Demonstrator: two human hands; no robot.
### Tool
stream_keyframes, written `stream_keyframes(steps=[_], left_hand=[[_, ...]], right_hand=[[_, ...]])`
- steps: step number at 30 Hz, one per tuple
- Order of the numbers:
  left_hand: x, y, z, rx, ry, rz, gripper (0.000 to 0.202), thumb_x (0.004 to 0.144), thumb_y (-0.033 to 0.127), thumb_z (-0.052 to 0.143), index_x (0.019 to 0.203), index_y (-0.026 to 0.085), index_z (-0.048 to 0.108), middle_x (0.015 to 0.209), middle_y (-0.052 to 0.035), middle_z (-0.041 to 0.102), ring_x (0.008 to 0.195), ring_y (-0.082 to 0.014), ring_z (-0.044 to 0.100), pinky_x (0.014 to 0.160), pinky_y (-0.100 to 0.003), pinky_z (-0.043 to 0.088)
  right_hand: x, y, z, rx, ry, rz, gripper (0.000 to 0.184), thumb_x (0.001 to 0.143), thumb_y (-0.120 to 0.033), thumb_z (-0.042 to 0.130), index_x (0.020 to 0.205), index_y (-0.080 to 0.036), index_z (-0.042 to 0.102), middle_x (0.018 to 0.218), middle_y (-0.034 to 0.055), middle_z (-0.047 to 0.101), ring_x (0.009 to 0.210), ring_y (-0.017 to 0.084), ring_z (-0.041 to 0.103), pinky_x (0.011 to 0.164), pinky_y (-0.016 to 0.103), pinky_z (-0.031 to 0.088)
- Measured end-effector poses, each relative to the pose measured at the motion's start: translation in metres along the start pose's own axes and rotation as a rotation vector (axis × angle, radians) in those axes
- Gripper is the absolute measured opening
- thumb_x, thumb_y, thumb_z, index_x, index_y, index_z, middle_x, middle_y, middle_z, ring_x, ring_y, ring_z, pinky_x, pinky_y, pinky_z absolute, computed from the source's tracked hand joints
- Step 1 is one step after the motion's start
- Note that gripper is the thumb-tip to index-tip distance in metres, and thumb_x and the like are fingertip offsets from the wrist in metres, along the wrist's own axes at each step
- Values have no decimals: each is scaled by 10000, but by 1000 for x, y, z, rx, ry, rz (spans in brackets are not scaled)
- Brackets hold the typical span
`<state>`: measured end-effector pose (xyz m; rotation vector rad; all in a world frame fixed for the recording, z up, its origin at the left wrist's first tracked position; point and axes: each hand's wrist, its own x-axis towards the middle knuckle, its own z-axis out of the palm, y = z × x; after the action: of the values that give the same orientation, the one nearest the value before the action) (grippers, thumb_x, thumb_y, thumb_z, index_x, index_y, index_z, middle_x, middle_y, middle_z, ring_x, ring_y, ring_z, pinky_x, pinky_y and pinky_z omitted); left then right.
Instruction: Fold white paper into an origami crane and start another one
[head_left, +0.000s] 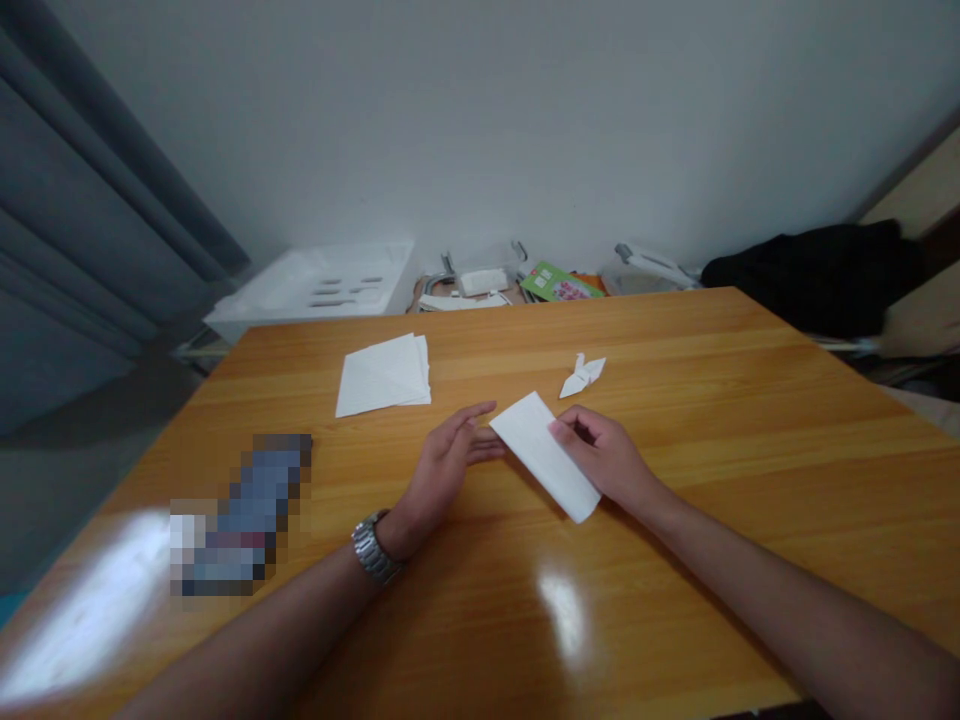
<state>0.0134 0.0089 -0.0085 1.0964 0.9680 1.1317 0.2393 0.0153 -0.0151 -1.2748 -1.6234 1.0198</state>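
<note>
My right hand (600, 450) pinches a folded sheet of white paper (547, 455) along its right edge, thumb on top. The paper is a long rectangle, tilted and held just over the wooden table (480, 620). At its left end is my left hand (454, 455), fingers stretched out and apart, with a metal watch on the wrist; whether the fingertips touch the paper is hard to tell. Beyond the right hand stands a small white paper crane (583, 376). A stack of white paper sheets (384, 375) lies farther back on the left.
A pixelated dark object (255, 515) lies on the table's left side. Behind the far edge are a white tray (330, 280), a green booklet (559, 282) and assorted items against the wall. Black cloth (817, 275) sits at the far right; a grey curtain (97, 180) hangs at left.
</note>
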Motion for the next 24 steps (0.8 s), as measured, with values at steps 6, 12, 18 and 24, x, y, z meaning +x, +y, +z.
stream_keyframes(steps=[6,12,18,24], left_hand=[[-4,5,6,79,-31,-59,351,859,467,717,926,123,696,923,-86,756,892,-198,729,882,-323,598],[-3,3,6,127,-16,-79,318,811,438,767,837,131,687,814,-49,748,765,-159,717,757,-257,602],[-1,2,3,181,26,-15,302,831,430,738,797,137,671,789,-28,722,726,-145,695,698,-227,575],[-1,4,2,296,85,76,293,888,432,658,853,143,687,770,-18,686,695,-149,656,673,-244,543]], right_hand=[[-1,-3,0,11,11,0,317,945,-470,569,796,-192,602,692,-6,602,624,144,524,569,255,390],[-3,-9,2,28,1,12,323,936,-477,577,786,-191,597,681,-11,578,609,137,498,547,252,366],[-4,-5,4,36,-49,5,339,949,-485,560,778,-193,569,675,-27,525,606,128,454,548,252,342],[-5,-2,6,61,-133,-17,327,952,-473,567,780,-195,553,713,-24,523,669,137,466,619,259,369]])
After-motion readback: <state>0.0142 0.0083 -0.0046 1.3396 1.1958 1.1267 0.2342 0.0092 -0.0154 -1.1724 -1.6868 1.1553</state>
